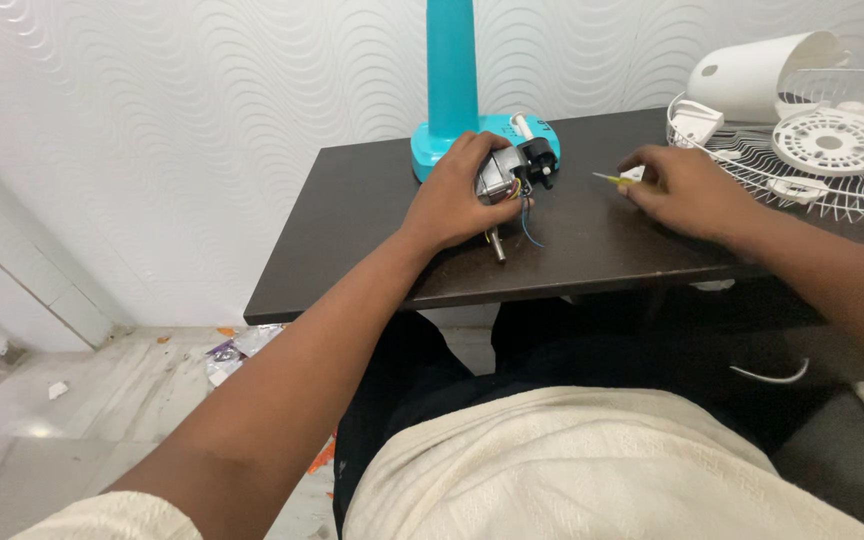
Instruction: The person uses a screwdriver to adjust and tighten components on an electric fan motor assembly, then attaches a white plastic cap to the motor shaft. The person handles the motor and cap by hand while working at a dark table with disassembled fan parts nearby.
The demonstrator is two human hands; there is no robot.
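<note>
1. The left hand is closed around the fan motor, out of its housing, near the teal fan base.
2. The right hand, fingers curled, pinches a small yellow-handled tool; the fan grille lies detached far right.

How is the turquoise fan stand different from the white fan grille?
The turquoise stand stands upright at the back of the table; the white grille lies flat at the right end. The stand is solid plastic; the grille is open wire. The left hand is right next to the stand; the grille lies beyond the right hand. Both rest on the table.
</note>
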